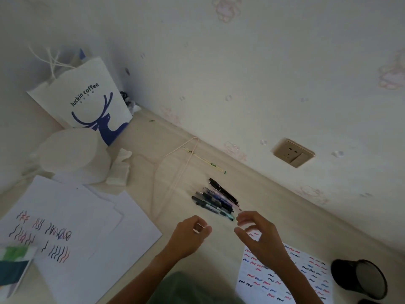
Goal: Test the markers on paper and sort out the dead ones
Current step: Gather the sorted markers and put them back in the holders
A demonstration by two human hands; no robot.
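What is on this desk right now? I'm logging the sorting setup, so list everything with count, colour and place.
pens: one bundle, exact count unclear, black, blue and teal, mid-desk near the wall
squiggle sheet: one, white with red, blue, black marks, near right
test sheets: several overlapping, white, left
pen cup: one, black mesh, far right, tipped on its side
paper bag: one, white with blue deer, back left
tissue roll: one, white, before the bag
wall socket: one, gold, on the wall
left hand: fingers curled, whether it holds anything unclear
right hand: open grip beside the pens
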